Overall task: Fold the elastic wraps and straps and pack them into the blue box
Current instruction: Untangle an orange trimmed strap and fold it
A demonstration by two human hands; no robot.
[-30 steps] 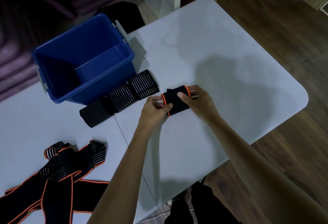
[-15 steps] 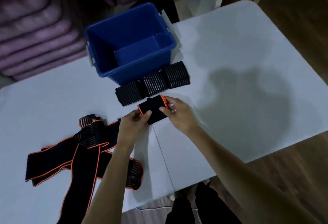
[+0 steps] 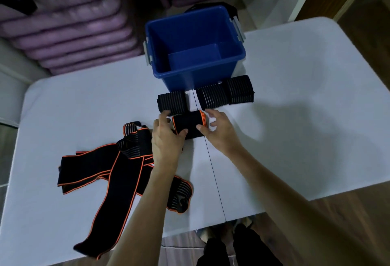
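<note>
The blue box stands open and empty at the table's far side. Three rolled black wraps with grey stripes lie in a row just in front of it: one on the left, one in the middle, one on the right. Right before that row lies a folded black wrap with orange trim. My left hand grips its left end. My right hand pinches its right end between thumb and forefinger, with the other fingers spread. Unfolded black straps with orange edges sprawl at the left.
The white table has a seam running toward me from the box. Its near edge is close to my legs and its right corner is rounded. Purple mats are stacked behind the table at the left. Wooden floor lies to the right.
Both hands have carried the folded orange-trimmed wrap leftward along the row of striped rolls. A gap now shows between the left roll and the middle one.
</note>
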